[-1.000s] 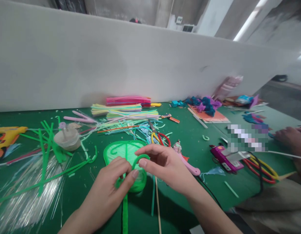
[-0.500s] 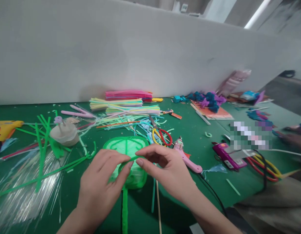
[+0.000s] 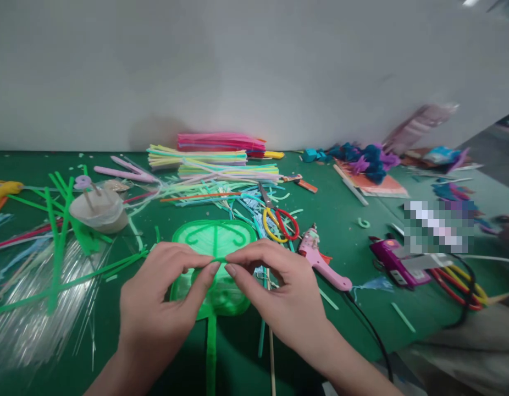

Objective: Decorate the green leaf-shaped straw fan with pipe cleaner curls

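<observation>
My left hand (image 3: 164, 291) and my right hand (image 3: 279, 286) pinch a short green pipe cleaner (image 3: 219, 259) between thumbs and forefingers, their fingertips almost touching. It bows slightly upward in the small gap; the rest is hidden by my fingers. Beneath them lies a green fan-shaped piece (image 3: 233, 300) with a sheer, ribbed face, a rounded-square rim and curled green lines near the top. Its straight green handle (image 3: 211, 352) runs down toward me. Part of the face is covered by my hands.
Scissors (image 3: 281, 223) and a pink glue gun (image 3: 324, 267) lie right of the fan. Pipe-cleaner bundles (image 3: 221, 157) sit by the wall. At left are a cup (image 3: 104, 212), clear strands (image 3: 52, 297) and a yellow glue gun (image 3: 3, 192). A person's sleeve (image 3: 477, 352) shows lower right.
The view has tilted down, so the table things sit higher. My fingertips have turned the green pipe cleaner from slanted to nearly level; both hands keep their pinch.
</observation>
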A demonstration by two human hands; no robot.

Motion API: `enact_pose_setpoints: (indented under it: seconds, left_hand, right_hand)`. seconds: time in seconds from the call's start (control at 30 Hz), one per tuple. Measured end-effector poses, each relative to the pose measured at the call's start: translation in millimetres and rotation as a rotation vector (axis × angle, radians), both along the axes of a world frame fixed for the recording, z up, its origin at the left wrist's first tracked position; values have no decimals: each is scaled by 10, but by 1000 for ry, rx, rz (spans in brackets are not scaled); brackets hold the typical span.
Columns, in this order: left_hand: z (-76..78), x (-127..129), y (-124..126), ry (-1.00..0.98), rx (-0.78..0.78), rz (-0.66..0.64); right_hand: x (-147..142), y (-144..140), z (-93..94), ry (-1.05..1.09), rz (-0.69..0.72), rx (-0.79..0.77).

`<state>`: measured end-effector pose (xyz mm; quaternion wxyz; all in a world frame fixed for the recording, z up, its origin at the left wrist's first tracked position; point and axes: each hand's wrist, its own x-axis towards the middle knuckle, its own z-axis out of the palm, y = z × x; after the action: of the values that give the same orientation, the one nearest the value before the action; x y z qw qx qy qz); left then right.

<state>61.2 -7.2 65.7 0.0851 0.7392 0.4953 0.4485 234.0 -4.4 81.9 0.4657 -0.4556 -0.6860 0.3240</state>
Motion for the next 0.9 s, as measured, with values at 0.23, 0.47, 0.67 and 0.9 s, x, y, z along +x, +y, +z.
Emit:
enact_pose_setpoints:
  seconds: [0.23,0.47,0.67,0.9]
  left_hand:
    - [-52,15,24,63,13,-34]
    - [-43,14,-10,50,-33,-28]
    - [-62,12,9,20,-98,-4]
    - [-53,-4,0,-31,-211,-12]
  right_hand:
    - [78,49,-16,-332,28,315]
    - [81,47,8,-444,31,344]
    - [60,60,0,-461,41,358]
    - [85,56,40,-442,18,313]
